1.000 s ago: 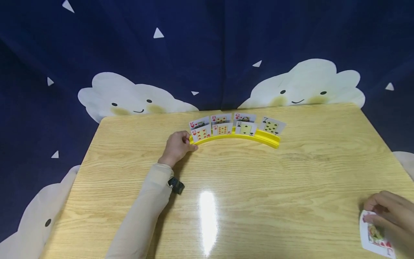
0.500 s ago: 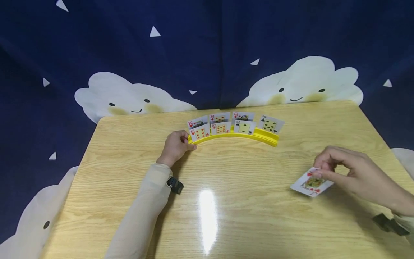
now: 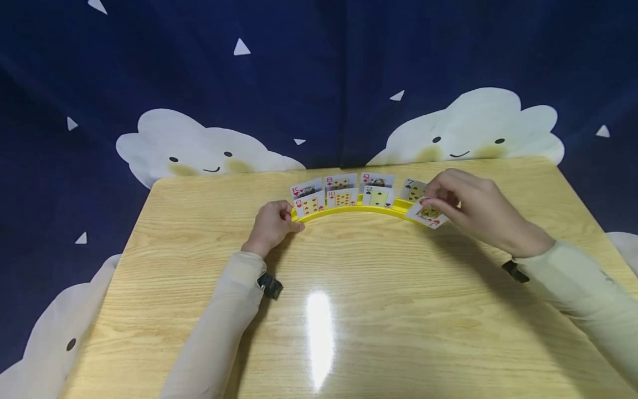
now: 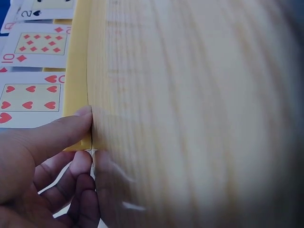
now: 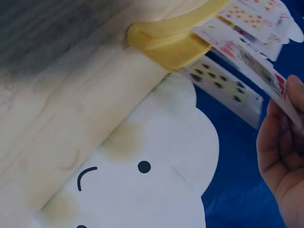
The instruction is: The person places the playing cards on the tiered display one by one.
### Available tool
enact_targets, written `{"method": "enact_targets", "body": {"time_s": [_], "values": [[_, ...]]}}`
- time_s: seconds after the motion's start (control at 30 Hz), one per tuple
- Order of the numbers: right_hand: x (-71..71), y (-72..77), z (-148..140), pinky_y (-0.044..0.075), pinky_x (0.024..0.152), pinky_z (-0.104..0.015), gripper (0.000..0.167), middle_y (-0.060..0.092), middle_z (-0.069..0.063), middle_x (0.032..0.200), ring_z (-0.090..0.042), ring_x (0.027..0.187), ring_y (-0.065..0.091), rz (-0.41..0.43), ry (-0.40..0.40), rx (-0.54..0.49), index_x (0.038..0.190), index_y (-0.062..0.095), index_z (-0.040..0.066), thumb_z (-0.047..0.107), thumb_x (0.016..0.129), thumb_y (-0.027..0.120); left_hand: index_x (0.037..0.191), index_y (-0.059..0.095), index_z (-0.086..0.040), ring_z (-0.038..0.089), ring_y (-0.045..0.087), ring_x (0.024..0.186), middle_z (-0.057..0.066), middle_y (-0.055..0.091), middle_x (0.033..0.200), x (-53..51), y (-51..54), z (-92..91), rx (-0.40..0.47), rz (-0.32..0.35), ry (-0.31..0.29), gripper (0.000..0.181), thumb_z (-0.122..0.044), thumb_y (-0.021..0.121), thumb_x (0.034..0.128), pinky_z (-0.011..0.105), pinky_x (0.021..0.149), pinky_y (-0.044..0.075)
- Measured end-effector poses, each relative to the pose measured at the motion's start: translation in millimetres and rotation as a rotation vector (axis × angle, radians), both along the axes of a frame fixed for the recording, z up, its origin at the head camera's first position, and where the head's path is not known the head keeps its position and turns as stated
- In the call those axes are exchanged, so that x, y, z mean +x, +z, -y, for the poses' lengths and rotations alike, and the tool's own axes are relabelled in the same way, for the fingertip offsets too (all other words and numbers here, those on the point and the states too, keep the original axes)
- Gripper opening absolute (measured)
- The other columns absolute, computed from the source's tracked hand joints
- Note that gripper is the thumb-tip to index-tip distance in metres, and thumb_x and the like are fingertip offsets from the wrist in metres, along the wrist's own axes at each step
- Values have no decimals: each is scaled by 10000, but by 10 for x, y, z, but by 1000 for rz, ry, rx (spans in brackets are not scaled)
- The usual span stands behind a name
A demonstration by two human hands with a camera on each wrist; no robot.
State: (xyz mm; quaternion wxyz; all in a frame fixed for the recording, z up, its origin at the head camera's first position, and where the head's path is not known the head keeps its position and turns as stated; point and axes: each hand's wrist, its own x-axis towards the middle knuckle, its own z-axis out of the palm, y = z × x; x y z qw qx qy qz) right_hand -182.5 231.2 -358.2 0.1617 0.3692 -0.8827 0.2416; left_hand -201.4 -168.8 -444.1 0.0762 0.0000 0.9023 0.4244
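Observation:
A curved yellow card holder [image 3: 344, 210] stands near the table's far edge with playing cards upright in two rows. My left hand [image 3: 269, 228] grips its left end; in the left wrist view the thumb lies on the yellow edge [image 4: 78, 95] with the fingers curled beside it. My right hand [image 3: 476, 208] pinches a jack of hearts [image 3: 428, 215] by its upper edge, tilted over the holder's right end. Behind it, partly covered, is the seven of spades [image 3: 412, 189]. In the right wrist view the jack [image 5: 256, 66] is in front of the holder's front row.
Front row: six of hearts [image 3: 310, 205], ten of diamonds [image 3: 342, 198], two of spades [image 3: 379, 198]. Behind them stand a king [image 3: 306, 188], an eight [image 3: 341, 181] and a queen [image 3: 377, 180]. A dark blue cloud-patterned curtain [image 3: 299, 83] hangs behind the wooden table [image 3: 389, 310].
From the table's right front, my right hand has carried the jack of hearts up and leftward to the holder's right end. The left hand has stayed on the holder.

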Motion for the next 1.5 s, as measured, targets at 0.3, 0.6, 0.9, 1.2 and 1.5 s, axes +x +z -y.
{"method": "enact_targets", "body": {"time_s": [0.3, 0.6, 0.9, 1.2, 1.5], "values": [[-188, -174, 154, 569, 665, -362, 340, 700, -54, 946, -178, 808, 653, -97, 34, 20, 1007, 681, 73, -102, 825, 908, 947, 631, -24, 169, 476, 724, 40, 538, 801, 16, 10, 2, -1, 18, 4, 283, -23, 908, 891, 258, 613, 360], [-201, -267, 219, 596, 653, -487, 342, 694, -116, 931, -293, 801, 708, -138, 31, 32, 1021, 664, 54, -139, 833, 875, 966, 631, -17, 172, 477, 733, 49, 540, 820, -12, 29, 6, -18, 17, -5, 282, -29, 904, 900, 253, 609, 356], [-187, -359, 227, 610, 655, -506, 346, 721, -136, 947, -311, 826, 730, -105, 7, 34, 1013, 648, 62, -91, 836, 903, 967, 628, -18, 181, 478, 755, 51, 534, 826, -12, 56, -16, -14, 28, 2, 276, -34, 897, 909, 261, 623, 357], [-214, -420, 234, 617, 675, -522, 284, 734, -177, 961, -342, 838, 748, -91, -22, 0, 1039, 677, 27, -28, 867, 895, 998, 643, -12, 180, 480, 763, 50, 538, 839, 8, 48, -36, -13, 39, 8, 273, -35, 899, 907, 272, 643, 360], [-179, -370, 174, 574, 620, -479, 530, 746, -150, 965, -294, 765, 720, -140, -87, -24, 1054, 716, 21, 547, 1016, 673, 980, 627, -19, 180, 479, 755, 48, 529, 830, 9, 38, -15, -15, 30, 11, 280, -39, 897, 910, 275, 643, 357]]}}
